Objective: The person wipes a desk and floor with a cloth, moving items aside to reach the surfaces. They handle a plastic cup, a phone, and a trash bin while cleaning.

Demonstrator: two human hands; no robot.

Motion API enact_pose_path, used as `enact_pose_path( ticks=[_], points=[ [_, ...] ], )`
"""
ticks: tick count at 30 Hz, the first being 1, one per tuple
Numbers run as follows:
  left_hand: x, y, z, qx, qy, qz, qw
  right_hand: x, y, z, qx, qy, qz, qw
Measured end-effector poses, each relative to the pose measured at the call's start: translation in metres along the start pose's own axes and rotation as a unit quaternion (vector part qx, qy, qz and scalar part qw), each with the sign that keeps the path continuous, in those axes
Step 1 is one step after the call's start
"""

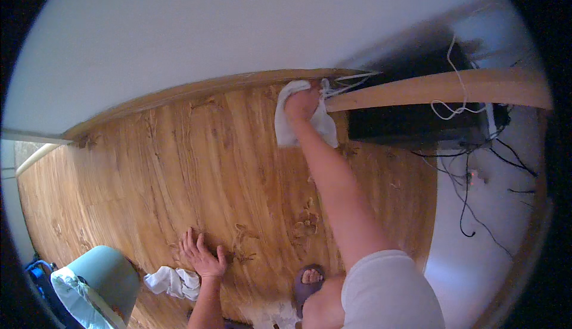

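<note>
My right hand [305, 102] presses on a white cloth [286, 128] that lies spread on the wood-patterned floor [214, 163]. It is close to the wooden baseboard [196, 86] and the end of a wooden furniture leg or board [402, 90]. White cords [353, 83] run right beside its fingers, which are partly hidden. My left hand [203, 255] rests palm down on the floor with its fingers apart and nothing in it. A second white cloth [175, 283] lies crumpled just beside the left wrist.
A light-blue trash bin [105, 275] with a liner stands at lower left. Black boxes [389, 123], a looped white cable [456, 110] and several dark cables [467, 195] crowd the right side. A white wall [223, 25] rises beyond the baseboard. My sandaled foot [310, 280] is below.
</note>
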State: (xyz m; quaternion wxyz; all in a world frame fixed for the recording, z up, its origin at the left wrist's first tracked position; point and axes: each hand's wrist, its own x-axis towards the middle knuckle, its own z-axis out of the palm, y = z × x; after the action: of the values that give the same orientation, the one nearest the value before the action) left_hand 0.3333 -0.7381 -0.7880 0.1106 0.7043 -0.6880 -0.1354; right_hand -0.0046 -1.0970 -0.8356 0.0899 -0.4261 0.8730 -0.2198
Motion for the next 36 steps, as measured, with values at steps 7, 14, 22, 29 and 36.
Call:
enact_pose_path(
  ticks=[7,14,22,29,36],
  points=[
    [0.002,0.006,0.0,0.0,0.014,0.009,1.0,-0.121,0.125,-0.094,0.045,-0.037,-0.264,0.963],
    [-0.002,0.001,0.006,0.02,0.027,0.019,0.999,0.043,0.16,-0.031,0.039,0.018,-0.135,0.99],
    [-0.002,0.003,0.005,0.016,0.024,0.02,0.999,0.083,0.182,-0.015,0.243,-0.041,-0.226,0.943],
    [-0.002,0.003,0.006,0.031,0.039,0.04,0.998,0.086,0.171,-0.025,0.132,-0.094,-0.251,0.954],
    [-0.003,0.005,0.007,0.05,0.064,0.05,0.995,0.022,0.13,-0.051,0.069,0.036,-0.207,0.975]
  ],
)
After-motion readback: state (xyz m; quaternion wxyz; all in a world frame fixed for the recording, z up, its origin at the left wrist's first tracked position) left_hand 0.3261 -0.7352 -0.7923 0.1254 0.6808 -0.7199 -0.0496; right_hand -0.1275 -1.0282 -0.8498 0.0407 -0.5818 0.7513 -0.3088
